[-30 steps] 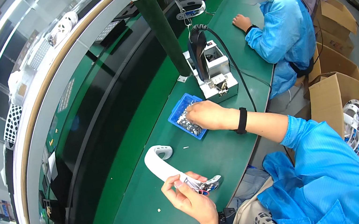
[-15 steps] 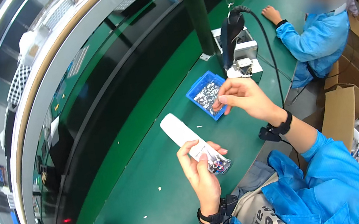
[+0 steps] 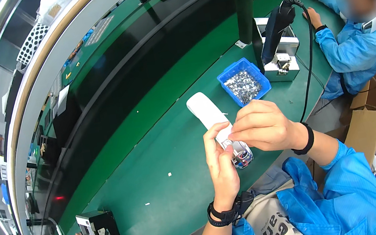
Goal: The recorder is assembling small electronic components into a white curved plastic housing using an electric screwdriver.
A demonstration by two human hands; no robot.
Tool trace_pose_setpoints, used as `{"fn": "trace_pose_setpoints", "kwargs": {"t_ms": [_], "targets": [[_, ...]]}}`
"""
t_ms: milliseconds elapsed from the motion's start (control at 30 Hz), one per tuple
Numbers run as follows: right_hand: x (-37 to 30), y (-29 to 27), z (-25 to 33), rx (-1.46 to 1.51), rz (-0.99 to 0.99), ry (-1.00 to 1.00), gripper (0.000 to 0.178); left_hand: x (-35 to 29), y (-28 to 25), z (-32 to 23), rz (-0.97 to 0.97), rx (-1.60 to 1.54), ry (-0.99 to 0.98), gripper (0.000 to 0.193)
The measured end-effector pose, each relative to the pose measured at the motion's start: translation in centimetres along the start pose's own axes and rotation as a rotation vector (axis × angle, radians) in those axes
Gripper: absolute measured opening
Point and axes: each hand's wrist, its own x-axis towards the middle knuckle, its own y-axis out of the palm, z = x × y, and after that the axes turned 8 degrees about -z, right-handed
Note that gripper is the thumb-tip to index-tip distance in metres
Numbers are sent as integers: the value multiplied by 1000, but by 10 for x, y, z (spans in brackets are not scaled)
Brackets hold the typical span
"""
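Head view. Green bench [image 3: 157,172] along assembly line; co-worker in blue coat [image 3: 351,50] at far right. Left hand [image 3: 220,162] closed round white elongated device [image 3: 207,114], held above bench centre, near. Right hand [image 3: 262,127] pinching small part at device's open lower end; part itself too small to make out. Blue bin of small metal parts [image 3: 243,83] just beyond device; powered screwdriver on stand [image 3: 276,38] further right. Risk: pinched part may slip, since fingertips cover the joint. Device's internals hidden behind fingers.
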Motion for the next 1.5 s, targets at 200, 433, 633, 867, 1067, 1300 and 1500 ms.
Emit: {"fn": "trace_pose_setpoints", "kwargs": {"t_ms": [200,433,633,867,1067,1300,1500], "targets": [[-2,1,-5,16,21,-16,27,3,3,4,-36,18,81,40],[-7,-4,-1,143,26,251,23,1,5,2,31,184,77,33],[-17,-14,1,403,-83,633,36,-1,9,-11,95,64,-27,33],[-20,-47,-36,36,-703,668,49,1,11,-12,69,80,-41,30],[6,-78,-89,12,-685,659,90,-1,8,-13,63,93,-44,28],[3,-107,-113,442,-660,694,21,0,10,-9,56,72,-7,28],[-3,-107,-120,437,-746,589,14,2,16,-12,44,131,-6,28]]}}
